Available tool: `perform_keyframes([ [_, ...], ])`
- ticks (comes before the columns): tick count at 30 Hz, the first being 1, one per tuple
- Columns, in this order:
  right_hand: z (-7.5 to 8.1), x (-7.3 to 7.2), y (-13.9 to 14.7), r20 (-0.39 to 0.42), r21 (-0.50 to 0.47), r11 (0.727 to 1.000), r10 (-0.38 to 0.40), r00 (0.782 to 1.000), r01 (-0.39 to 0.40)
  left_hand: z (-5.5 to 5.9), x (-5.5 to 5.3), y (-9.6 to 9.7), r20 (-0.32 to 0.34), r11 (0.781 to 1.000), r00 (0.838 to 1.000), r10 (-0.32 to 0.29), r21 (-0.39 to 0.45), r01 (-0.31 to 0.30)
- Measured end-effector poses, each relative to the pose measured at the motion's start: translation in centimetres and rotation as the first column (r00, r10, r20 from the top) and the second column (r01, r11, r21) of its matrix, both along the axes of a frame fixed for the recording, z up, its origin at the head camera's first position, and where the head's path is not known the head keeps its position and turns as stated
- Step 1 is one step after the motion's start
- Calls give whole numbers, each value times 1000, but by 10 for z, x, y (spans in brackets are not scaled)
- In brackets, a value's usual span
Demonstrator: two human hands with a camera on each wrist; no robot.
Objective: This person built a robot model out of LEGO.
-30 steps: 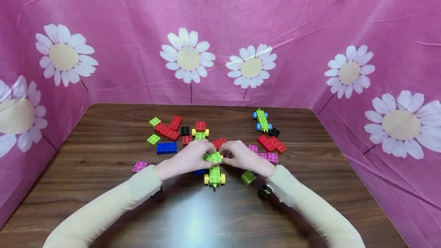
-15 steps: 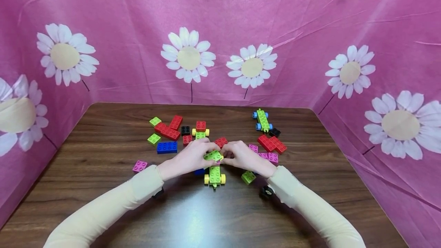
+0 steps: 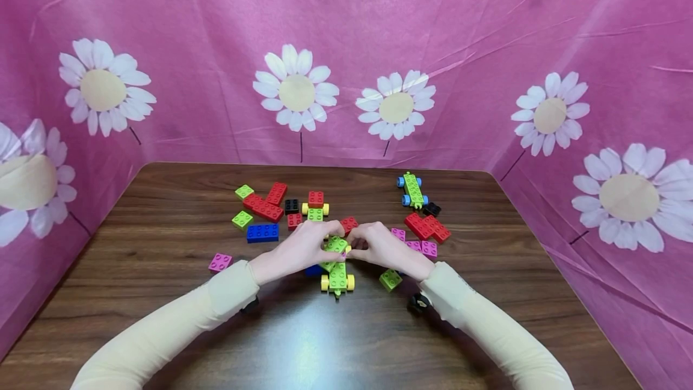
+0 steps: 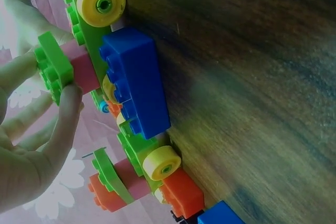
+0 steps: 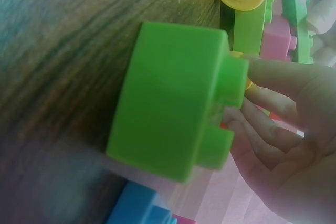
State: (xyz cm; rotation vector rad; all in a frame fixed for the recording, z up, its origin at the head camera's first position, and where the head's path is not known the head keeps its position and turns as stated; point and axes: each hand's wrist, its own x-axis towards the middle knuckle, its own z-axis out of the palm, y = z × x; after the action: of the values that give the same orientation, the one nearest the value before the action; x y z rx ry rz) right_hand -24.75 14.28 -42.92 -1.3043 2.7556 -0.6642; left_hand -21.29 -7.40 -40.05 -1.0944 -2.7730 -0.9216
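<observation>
My left hand [image 3: 305, 244] pinches a thin light-green brick [image 4: 56, 61] between thumb and fingers. In the left wrist view this piece sits tilted against a pink brick [image 4: 84, 65] on a green toy car base [image 3: 338, 275] with yellow wheels. Across from it, the curled fingers of my right hand [image 3: 381, 245] hold the base beside its far yellow wheel [image 3: 348, 250]; the exact contact is partly hidden. A blue brick [image 4: 139, 85] lies along the base's left side. Close to the right wrist camera stands a loose green brick [image 5: 165, 100].
Behind the hands is another yellow-wheeled base [image 3: 315, 214] carrying a red brick [image 3: 316, 198]. A blue-wheeled base [image 3: 412, 190] stands back right. Red bricks [image 3: 262, 207], a long blue brick [image 3: 263, 233] and pink bricks [image 3: 429, 248] lie around on the wooden table [image 3: 303, 342].
The thin green brick in my left hand has tilted and turned from crosswise to slanted over the car base. My right hand has stayed nearly still.
</observation>
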Motion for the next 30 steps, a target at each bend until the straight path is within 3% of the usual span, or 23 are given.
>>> perform_keyframes([
  [13, 1, -1, 0, -30, -4, 1000, 9, 1000, -9, -7, 1, 1, 10, 998, 999, 34, 58, -35],
  [22, 2, -1, 1, -33, -7, 1000, 17, 999, -17, -10, 1, 1, -55, 998, 998, 6, 67, -2],
  [30, 1, -1, 1, -39, -21, 999, 32, 999, -33, -8, 2, -2, -4, 998, 1000, 4, 58, -4],
])
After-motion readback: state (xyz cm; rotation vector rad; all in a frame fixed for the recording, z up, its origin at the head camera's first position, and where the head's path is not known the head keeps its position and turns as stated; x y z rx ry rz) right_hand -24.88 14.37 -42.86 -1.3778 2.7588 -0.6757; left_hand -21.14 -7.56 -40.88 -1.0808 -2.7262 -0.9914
